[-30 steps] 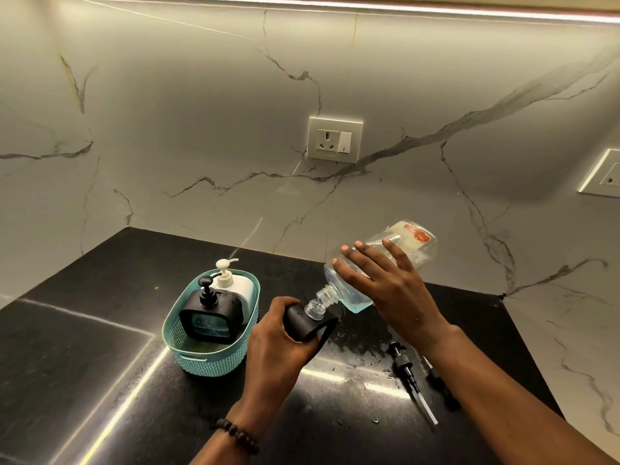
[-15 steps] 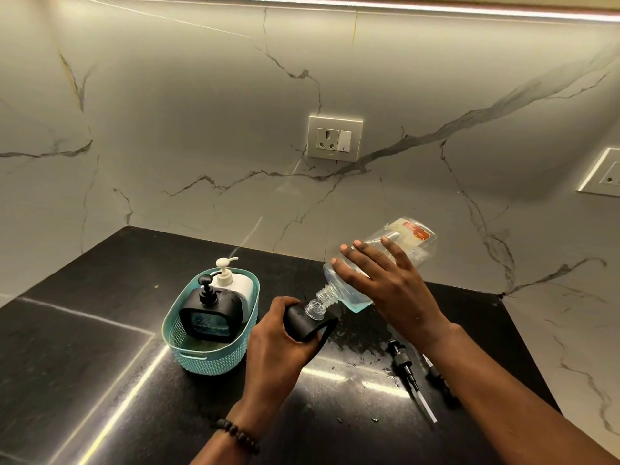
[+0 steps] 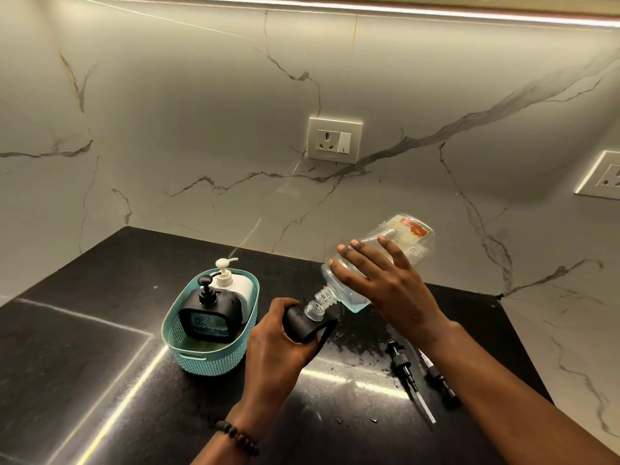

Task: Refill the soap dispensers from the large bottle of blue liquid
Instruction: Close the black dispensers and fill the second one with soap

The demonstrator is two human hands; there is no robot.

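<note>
Two hands | right hand (image 3: 385,290) tilts bottle (image 3: 349,293) | left hand (image 3: 278,340) grips dispenser (image 3: 302,325)

- My left hand (image 3: 280,344) covers most of the black dispenser (image 3: 307,325); I can't see its fill level.
- My right hand (image 3: 382,286) hides the large bottle (image 3: 407,238) middle.
- Second socket (image 3: 604,176) is cut off at the right edge.
</note>
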